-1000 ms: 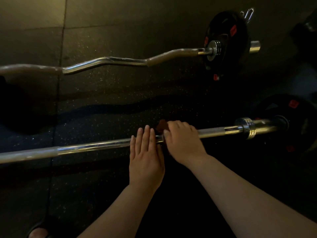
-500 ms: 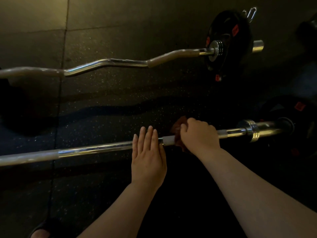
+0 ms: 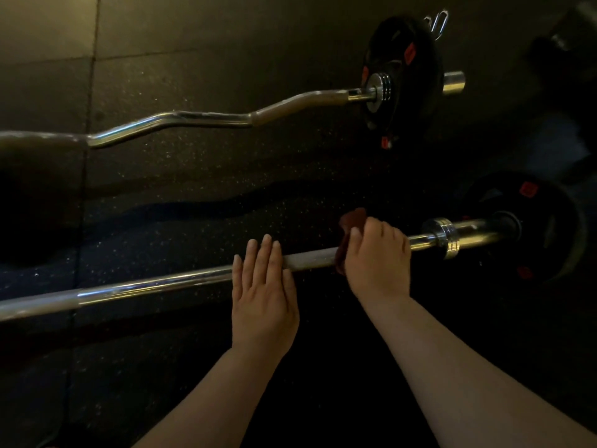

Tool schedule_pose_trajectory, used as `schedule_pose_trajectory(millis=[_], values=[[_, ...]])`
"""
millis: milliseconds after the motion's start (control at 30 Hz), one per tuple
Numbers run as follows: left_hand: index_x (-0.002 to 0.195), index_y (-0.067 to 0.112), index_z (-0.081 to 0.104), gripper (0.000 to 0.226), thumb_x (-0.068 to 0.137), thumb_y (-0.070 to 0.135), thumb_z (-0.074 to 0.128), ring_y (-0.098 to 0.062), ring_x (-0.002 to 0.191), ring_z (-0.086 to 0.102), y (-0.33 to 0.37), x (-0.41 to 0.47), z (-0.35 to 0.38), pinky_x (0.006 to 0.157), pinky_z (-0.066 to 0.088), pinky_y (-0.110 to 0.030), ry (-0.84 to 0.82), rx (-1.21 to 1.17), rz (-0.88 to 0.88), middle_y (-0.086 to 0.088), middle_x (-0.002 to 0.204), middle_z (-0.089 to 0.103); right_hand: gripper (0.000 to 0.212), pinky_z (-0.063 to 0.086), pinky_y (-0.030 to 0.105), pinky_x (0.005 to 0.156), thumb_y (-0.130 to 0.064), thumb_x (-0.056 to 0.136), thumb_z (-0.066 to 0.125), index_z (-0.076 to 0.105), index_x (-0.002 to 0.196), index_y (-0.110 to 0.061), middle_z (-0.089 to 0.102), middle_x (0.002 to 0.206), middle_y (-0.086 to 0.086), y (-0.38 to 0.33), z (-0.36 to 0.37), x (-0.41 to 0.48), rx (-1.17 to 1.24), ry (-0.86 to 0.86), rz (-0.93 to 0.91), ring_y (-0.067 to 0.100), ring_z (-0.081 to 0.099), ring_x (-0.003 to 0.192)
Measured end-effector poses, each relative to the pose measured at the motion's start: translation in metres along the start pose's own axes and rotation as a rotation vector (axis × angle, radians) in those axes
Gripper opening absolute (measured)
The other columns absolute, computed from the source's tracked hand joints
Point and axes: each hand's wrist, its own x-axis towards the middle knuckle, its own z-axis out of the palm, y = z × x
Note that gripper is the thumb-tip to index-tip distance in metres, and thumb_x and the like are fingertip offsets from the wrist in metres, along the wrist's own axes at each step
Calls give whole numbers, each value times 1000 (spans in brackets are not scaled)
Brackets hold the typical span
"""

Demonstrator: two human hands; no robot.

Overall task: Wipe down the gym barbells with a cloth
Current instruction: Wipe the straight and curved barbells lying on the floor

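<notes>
Left hand (image 3: 263, 295) flat, fingers straight and close together, laid palm down across the straight barbell (image 3: 145, 286) at frame centre; right hand (image 3: 376, 257) just to the right of it, fingers curled over the shaft, gripping a reddish-brown cloth (image 3: 352, 221) wrapped round the bar; cloth bunches out above and left of the knuckles; short bare stretch of shaft between the hands, so they are apart.

Straight barbell runs from the lower left edge, rising slightly towards the right; chrome collar (image 3: 447, 237) near the right hand, not touching it; past that, near plate (image 3: 549, 227), black with red marks, at the right edge, mid height.

EZ curl bar (image 3: 200, 119) lies across the upper half of the frame, well apart from both hands; far plate (image 3: 403, 69), also black with red marks, at upper right, sleeve end poking out past it; small metal clip (image 3: 437, 22) just above that plate, probably a spring collar, too dim to be sure.

Both bars on dark speckled rubber floor (image 3: 226, 189); tile seams visible at left; right edge of frame mostly shadow, unreadable.
</notes>
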Motion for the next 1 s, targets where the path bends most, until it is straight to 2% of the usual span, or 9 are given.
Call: schedule_pose_trajectory(millis=[100, 200, 300, 400, 500, 600, 833, 900, 1000], values=[[160, 14, 22, 63, 106, 42, 7, -10, 156, -12, 9, 1, 4, 124, -18, -33, 7, 20, -7, 2, 169, 8, 32, 39, 50, 110, -34, 101, 42, 59, 120, -15, 62, 118, 8, -26, 9, -22, -56, -13, -213, 30, 54, 113], [160, 14, 22, 65, 105, 43, 5, -13, 156, -10, 15, 0, 5, 123, -19, -33, -15, 18, 1, 1, 169, 8, 35, 43, 47, 107, -33, 103, 41, 59, 124, -12, 63, 121, 7, -11, 9, -21, 22, -53, -398, 28, 59, 113], [160, 14, 23, 64, 106, 42, 7, -11, 156, -9, 17, -3, 3, 126, -13, -37, -38, 8, 71, 1, 170, 7, 37, 43, 47, 110, -33, 105, 36, 57, 125, -11, 63, 122, 9, 29, 6, -6, 83, 55, -172, 29, 58, 119], [161, 14, 19, 65, 105, 43, 5, -10, 156, -12, 18, -4, 6, 126, -13, -37, -40, 1, 63, 2, 170, 4, 35, 26, 51, 123, -30, 104, 39, 53, 129, -10, 57, 131, 10, 25, 10, -11, 85, 127, 42, 29, 47, 133], [159, 11, 26, 62, 107, 40, 11, -15, 157, -3, 23, -3, 11, 126, -11, -36, 3, 9, 34, -2, 169, 13, 40, 20, 54, 125, -26, 101, 43, 50, 137, -10, 49, 142, 10, 10, 24, -33, 80, 120, -97, 31, 38, 142], [158, 10, 30, 60, 107, 38, 13, -14, 157, 0, 24, -2, 14, 126, -10, -36, 14, 18, 17, -2, 168, 17, 45, 20, 51, 126, -27, 102, 41, 43, 144, -11, 44, 150, 7, 23, 29, -45, 127, 133, -114, 28, 31, 149], [160, 17, 17, 65, 104, 46, 4, -4, 154, -15, 22, 1, 7, 126, -12, -35, -47, -55, 48, 5, 170, 4, 28, 41, 40, 111, -28, 106, 40, 55, 123, -12, 59, 125, 7, 54, -6, 20, 147, 104, 65, 25, 52, 124], [160, 17, 18, 66, 103, 47, 4, -6, 155, -13, 23, 2, 7, 126, -13, -34, -42, -57, 44, 4, 169, 5, 31, 40, 40, 114, -30, 106, 38, 51, 129, -14, 56, 132, 7, 62, -3, 14, 212, 100, 63, 24, 49, 131], [159, 13, 26, 65, 105, 44, 8, -10, 157, -6, 25, 2, 10, 126, -11, -34, -9, -46, 41, 2, 169, 11, 45, 28, 48, 123, -31, 103, 38, 32, 146, -19, 35, 156, 7, 64, 10, -23, 340, 125, 43, 23, 26, 152]])
